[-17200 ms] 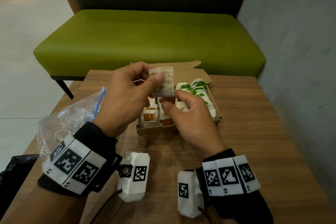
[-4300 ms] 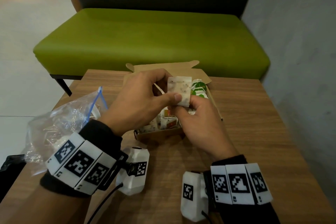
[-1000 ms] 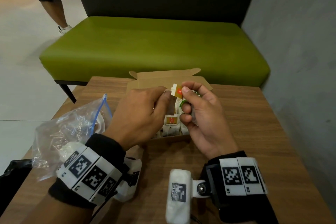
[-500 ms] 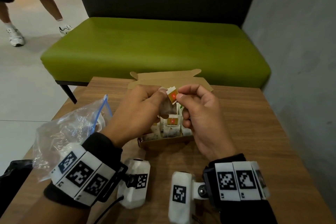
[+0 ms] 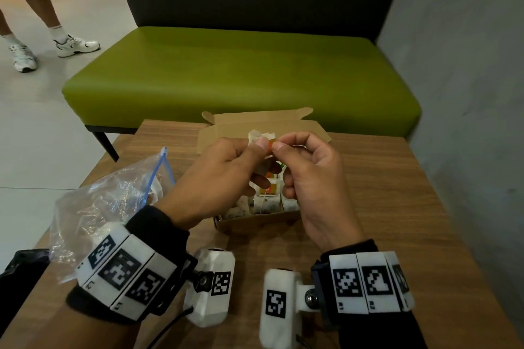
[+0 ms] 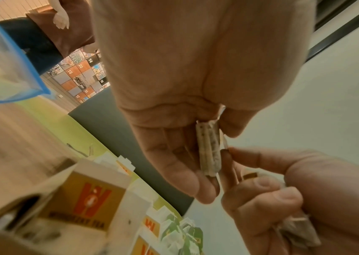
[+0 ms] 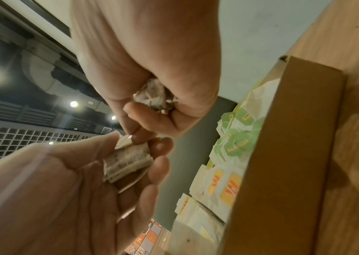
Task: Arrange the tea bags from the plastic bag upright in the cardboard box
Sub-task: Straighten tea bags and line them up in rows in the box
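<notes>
While both hands worked above the box, the scene ran near to far as follows.

Wrists: marker bands and small white cameras sat nearest the head camera, over a wood table (image 5: 397, 207).

Left hand (image 5: 215, 178): fingers and thumb were clamped on a folded tea bag (image 6: 209, 150), held edge-on above the box and not yet in it.

Right hand (image 5: 312, 178): thumb and forefinger pinched the paper tag (image 5: 270, 140) at the top of that bag, while the curled lower fingers held a second, crumpled bag (image 7: 154, 96) in the palm.

Box (image 5: 255, 224): the cardboard box lay just beyond the wrists, lid flap open toward the bench; bags with orange tags (image 5: 273, 188) stood upright in the near rows.

Plastic bag (image 5: 113, 201): it lay at the left of the box, mouth open, with pale contents that could not be made out.

Bench (image 5: 241, 73): a green seat stood beyond the table; a bystander's legs (image 5: 42, 22) showed at far left.

Step in hand: the tag and string appeared to be getting tidied against the bag before insertion. Done well, this would mean laying the tag flat, keeping the bag folded and vertical, then lowering it into a gap without tipping its neighbours.

Risk: the bag in the right palm could snag or drop during the move.

Views: only the right wrist camera showed the palmed bag and the green-tagged bags (image 7: 237, 143) in the far rows. Only the left wrist camera showed the held bag's speckled edge clearly. Only the head camera showed the plastic bag's place beside the box.
</notes>
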`<state>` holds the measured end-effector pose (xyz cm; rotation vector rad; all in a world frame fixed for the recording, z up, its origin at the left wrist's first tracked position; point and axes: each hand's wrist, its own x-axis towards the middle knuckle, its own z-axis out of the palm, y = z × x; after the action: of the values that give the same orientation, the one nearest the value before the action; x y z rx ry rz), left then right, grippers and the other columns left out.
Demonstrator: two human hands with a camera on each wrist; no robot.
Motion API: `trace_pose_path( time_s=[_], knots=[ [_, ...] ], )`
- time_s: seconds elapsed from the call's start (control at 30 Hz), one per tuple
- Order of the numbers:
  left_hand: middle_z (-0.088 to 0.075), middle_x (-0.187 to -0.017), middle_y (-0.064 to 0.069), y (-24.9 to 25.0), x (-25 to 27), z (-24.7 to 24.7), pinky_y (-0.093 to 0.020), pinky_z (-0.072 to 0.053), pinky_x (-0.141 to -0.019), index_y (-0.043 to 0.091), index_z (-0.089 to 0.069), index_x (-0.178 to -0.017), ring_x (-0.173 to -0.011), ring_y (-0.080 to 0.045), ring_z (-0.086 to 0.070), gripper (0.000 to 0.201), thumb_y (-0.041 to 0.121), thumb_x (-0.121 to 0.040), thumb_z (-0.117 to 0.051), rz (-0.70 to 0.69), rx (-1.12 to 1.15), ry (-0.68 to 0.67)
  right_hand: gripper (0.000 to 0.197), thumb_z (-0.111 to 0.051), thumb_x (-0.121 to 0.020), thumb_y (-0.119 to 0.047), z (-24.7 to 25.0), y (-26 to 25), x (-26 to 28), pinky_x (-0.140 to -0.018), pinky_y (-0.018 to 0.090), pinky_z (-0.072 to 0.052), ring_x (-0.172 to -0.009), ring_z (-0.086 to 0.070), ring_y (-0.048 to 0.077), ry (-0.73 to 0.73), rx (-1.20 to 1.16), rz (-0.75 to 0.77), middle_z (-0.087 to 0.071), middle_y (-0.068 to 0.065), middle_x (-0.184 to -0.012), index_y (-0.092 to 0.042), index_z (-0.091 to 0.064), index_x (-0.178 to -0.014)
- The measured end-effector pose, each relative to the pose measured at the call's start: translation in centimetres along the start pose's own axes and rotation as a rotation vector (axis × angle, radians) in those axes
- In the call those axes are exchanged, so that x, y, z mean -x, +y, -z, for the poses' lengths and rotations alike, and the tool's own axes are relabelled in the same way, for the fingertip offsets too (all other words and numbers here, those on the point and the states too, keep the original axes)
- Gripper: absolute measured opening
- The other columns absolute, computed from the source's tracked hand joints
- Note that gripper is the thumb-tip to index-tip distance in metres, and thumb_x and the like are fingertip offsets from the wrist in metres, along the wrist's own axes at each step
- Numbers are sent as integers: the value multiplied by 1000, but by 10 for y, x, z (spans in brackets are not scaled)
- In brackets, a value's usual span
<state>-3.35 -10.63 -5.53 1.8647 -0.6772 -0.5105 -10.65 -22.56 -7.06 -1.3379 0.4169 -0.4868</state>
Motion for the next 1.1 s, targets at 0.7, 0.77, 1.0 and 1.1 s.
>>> trace_pose_path(
  time_s=[0.7,0.77,1.0,1.1],
  knots=[
    [-73,-82,13,-10,-4,0,-30,-54,-65,28,-72,-99,-76,-2,-68,21,26,-98,-52,-402,-278,356,28,-53,-93,8,8,-4,2,-38,16,-30,-47,-40,3,-180,-144,-18,-72,2,-90,-10,-72,-104],
    [-72,-81,13,-10,-5,1,-32,-55,-65,27,-73,-100,-76,-2,-68,20,25,-99,-53,-398,-289,364,23,-59,-93,5,7,-3,3,-39,16,-31,-48,-43,1,-161,-88,35,-71,-2,-87,-11,-72,-104],
    [-72,-80,13,-10,-4,-1,-29,-53,-64,26,-73,-97,-75,-3,-67,16,21,-97,-58,-384,-330,344,10,-64,-98,-16,4,3,0,-45,9,-37,-48,-53,-3,-19,16,112,-67,-7,-74,-13,-72,-92],
    [-72,-79,14,-10,-5,-1,-29,-54,-64,27,-74,-98,-73,-3,-67,15,22,-97,-60,-383,-344,360,13,-62,-99,-16,3,1,0,-43,9,-36,-45,-50,-2,-20,-16,59,-63,-10,-67,-11,-70,-89]
  ],
)
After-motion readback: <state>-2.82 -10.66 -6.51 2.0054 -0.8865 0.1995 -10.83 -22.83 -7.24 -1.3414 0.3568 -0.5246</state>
